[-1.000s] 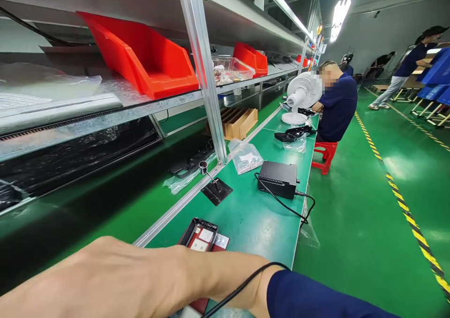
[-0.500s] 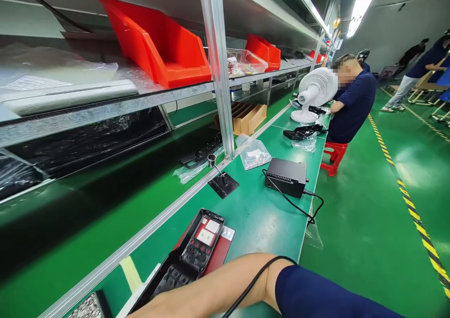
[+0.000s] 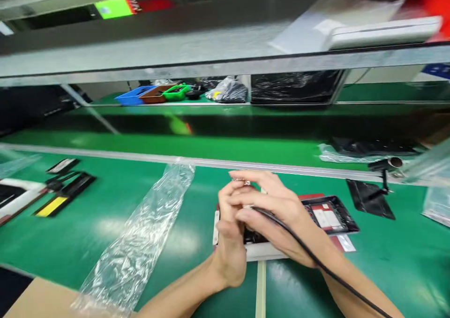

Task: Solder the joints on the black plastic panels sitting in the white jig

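Observation:
My two hands meet over a black and red casing (image 3: 255,237) with a pale front edge. My right hand (image 3: 277,210) is closed around the end of a black cable (image 3: 302,243), which runs back along my forearm. Close against it, my left hand (image 3: 232,243) has curled fingers, and what they hold is mostly hidden. A small shiny metallic piece (image 3: 241,181) shows between the fingertips of both hands; its kind is unclear. Right of them, an open black shell with a pale label (image 3: 326,217) lies over a red part.
Clear plastic film (image 3: 144,238) lies left of my hands. Farther left are a black piece with a yellow label (image 3: 65,198) and a white-edged device (image 3: 21,198). A black stand (image 3: 372,198) is at right. A metal shelf (image 3: 211,64) crosses overhead. Coloured bins (image 3: 154,94) stand behind.
The view has swung left from along the bench to face it. Both hands have come into view together over the casing; earlier only one forearm with the cable across it showed.

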`<state>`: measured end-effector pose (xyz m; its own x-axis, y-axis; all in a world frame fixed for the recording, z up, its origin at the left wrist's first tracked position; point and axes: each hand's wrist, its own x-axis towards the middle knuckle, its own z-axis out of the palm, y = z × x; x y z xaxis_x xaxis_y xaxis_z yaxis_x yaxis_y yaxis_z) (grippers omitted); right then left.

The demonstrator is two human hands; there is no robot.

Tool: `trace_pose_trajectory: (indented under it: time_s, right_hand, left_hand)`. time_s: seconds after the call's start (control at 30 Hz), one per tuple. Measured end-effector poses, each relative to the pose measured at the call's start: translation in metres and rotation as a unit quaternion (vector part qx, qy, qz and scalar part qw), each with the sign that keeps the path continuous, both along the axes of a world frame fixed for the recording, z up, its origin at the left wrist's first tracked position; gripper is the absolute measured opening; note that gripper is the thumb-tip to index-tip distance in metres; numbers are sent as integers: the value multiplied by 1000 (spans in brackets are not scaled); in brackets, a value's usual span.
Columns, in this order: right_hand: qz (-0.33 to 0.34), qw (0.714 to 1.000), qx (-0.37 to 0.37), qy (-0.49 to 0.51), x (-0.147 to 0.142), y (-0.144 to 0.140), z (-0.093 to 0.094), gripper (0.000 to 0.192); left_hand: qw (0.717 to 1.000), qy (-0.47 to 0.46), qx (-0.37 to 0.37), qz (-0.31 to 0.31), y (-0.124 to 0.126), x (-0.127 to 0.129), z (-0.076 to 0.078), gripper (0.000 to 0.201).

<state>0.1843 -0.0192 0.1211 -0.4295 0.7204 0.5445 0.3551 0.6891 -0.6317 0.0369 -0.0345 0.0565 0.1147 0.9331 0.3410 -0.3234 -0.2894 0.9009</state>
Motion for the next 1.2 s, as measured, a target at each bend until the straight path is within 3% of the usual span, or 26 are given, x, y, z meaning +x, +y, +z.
trace_pose_trajectory:
  time_s: [0.07, 0.2, 0.47, 0.57, 0.7, 0.9, 1.2]
  right_hand:
    - [11, 1000, -8, 9, 8, -3, 2, 24]
    - [15, 998, -43, 39, 15, -6, 5, 18]
    - [14, 988, -108, 107, 18, -3, 1, 29]
    - [27, 980, -138, 140, 21, -7, 3, 27]
    - [50, 967, -186, 166, 27, -13, 5, 22]
    - [38, 944, -226, 238, 26, -11, 2, 23]
    - [33, 906, -241, 347, 18, -8, 11, 37]
  left_hand:
    - [1000, -1, 13, 20, 3, 5, 4, 81]
    - [995, 57, 31, 73, 18, 3, 1, 67]
    - [959, 255, 50, 116, 37, -22, -39, 32]
    - [955, 276, 57, 89, 38, -24, -47, 29]
    - [960, 267, 67, 43, 38, -19, -44, 27]
    - [938, 288, 187, 53, 42, -11, -41, 24]
    - [915, 304, 262, 42, 51, -6, -46, 25]
